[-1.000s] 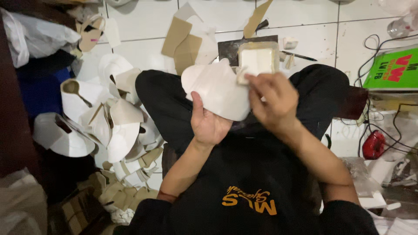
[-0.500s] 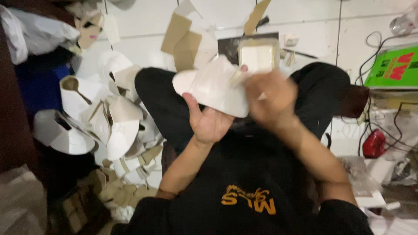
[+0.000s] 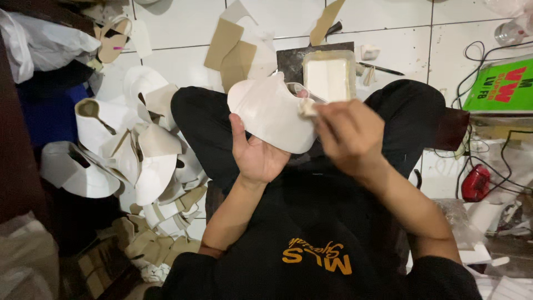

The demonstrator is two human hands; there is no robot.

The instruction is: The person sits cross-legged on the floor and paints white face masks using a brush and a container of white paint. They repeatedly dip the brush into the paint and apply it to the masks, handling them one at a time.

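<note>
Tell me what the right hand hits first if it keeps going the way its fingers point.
The right hand points up-left with a small pale wad at its fingertips, right at the white shoe upper held by the left hand. That upper comes first; contact looks likely, though depth is unclear.

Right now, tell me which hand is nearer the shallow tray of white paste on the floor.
Right. The right hand is just below the tray, its fingertips pinching a small wad at the white shoe piece. The left hand sits lower and further left, cupping that piece from underneath.
</note>
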